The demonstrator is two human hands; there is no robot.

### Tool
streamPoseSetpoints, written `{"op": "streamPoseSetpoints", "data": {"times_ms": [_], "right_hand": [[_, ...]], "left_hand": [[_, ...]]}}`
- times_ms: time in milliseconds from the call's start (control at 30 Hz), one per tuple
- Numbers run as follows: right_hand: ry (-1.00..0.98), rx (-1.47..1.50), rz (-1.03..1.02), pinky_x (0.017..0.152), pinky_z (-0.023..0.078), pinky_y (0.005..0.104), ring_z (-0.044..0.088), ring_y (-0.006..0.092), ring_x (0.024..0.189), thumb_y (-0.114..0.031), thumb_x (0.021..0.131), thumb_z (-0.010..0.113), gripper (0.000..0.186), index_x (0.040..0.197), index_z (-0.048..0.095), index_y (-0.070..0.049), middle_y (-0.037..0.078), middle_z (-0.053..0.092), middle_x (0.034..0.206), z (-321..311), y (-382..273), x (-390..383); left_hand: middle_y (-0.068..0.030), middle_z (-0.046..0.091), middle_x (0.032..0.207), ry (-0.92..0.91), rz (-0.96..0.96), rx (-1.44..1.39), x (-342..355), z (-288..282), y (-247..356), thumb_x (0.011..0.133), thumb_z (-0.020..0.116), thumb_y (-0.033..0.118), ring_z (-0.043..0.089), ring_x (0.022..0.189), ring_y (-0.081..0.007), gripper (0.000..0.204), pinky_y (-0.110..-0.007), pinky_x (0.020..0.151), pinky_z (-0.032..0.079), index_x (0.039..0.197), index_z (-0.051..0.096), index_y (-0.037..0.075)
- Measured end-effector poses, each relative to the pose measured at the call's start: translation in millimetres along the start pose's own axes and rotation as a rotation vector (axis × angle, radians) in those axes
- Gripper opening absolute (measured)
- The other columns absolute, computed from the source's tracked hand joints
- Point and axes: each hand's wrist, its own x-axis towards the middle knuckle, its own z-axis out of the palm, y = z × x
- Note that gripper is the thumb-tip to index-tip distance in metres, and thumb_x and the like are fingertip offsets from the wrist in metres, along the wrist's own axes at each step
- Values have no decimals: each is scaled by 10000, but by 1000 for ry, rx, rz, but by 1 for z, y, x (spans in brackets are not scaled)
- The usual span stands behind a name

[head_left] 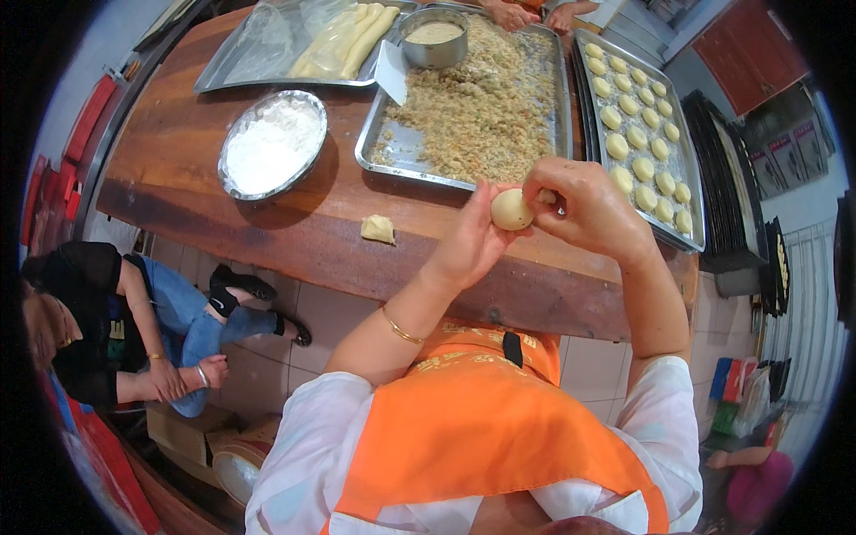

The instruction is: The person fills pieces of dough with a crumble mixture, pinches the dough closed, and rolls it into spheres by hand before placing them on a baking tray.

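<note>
The dough ball [511, 210] was held up over the wooden table [169, 169], just before the middle tray [410, 160], btwn the person's two hands. The L hand [473, 241] was grasping it, w/ fingers cupped under & round its side. The R hand [584, 209] was curled, thumb & finger pinched tog. right by the ball; maybe they had a tiny bit of dough, but it was too small to tell.

To do this pinching well, I think the L hand had to hold softly, so the ball didn't get squashed, & turn it a little at a time. The R hand needed small, firm pinches, w/ no holes or thin spots left. Dry fingers prob. helped, since dough can stick.

The count: 1 ball in the hands & 1 loose dough lump [378, 229] on the table. There was 1 metal bowl [251, 192] of white flour [276, 138]. There were 3 big trays: the middle tray w/ crumbly mix [481, 111], 1 right tray [685, 158] w/ a bit over 20 small pale balls [637, 136], & 1 left tray [276, 85] w/ dough rolls [370, 40] & clear plastic [276, 36]; I couldn't tell how many rolls. The middle tray also had 1 round tin [437, 55] & 1 white card [390, 71] at its corner. Across the table were 2 co-worker's hands [513, 15].
</note>
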Motion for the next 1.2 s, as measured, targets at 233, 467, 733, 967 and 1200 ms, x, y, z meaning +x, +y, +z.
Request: {"op": "streamPoseSetpoints", "data": {"times_ms": [233, 467, 733, 967, 1200], "right_hand": [[-16, -8, 30, 640, 496, 399, 599, 371, 716, -2, 772, 664, 149, 855, 541, -16, 154, 585, 763, -5, -3, -5], [-60, -80, 26, 666, 514, 425, 625, 377, 762, -2, 785, 661, 152, 914, 583, -23, 161, 597, 789, -3, 0, -14], [-161, -1, -46, 702, 512, 450, 630, 392, 828, -25, 836, 629, 171, 1003, 607, -54, 154, 601, 894, 66, 10, -28], [110, 296, 116, 777, 498, 444, 610, 370, 938, 4, 769, 635, 205, 967, 622, -47, 169, 586, 999, 141, 37, -54], [212, -149, 353, 1140, 333, 463, 401, 362, 1372, 11, 772, 622, 496, 1249, 659, -119, 146, 490, 1456, 152, 63, -121]], "left_hand": [[-82, 588, 1178, -47, 42, 150, -5, 5, 0, 1087, 424, 338, 565, 1074, -150, 404, -336, 925, 484, 1382, 440, 62], [-50, 550, 1215, 56, -124, 534, -6, 15, 11, 1003, 589, 194, 544, 1080, -118, 470, -288, 913, 488, 1421, 422, 58], [-110, 601, 1148, 24, -20, 1582, -48, -22, 22, 795, 789, 140, 564, 1137, -274, 415, -386, 979, 447, 1156, 618, 28], [-130, 625, 1121, 159, 109, 1777, -79, -61, -3, 748, 802, 173, 545, 1113, -365, 461, -455, 983, 410, 1161, 634, 56], [-145, 620, 1207, 181, -53, 1818, -76, -44, 0, 816, 754, 184, 542, 1173, -343, 499, -420, 1037, 408, 1273, 600, 57]]}}
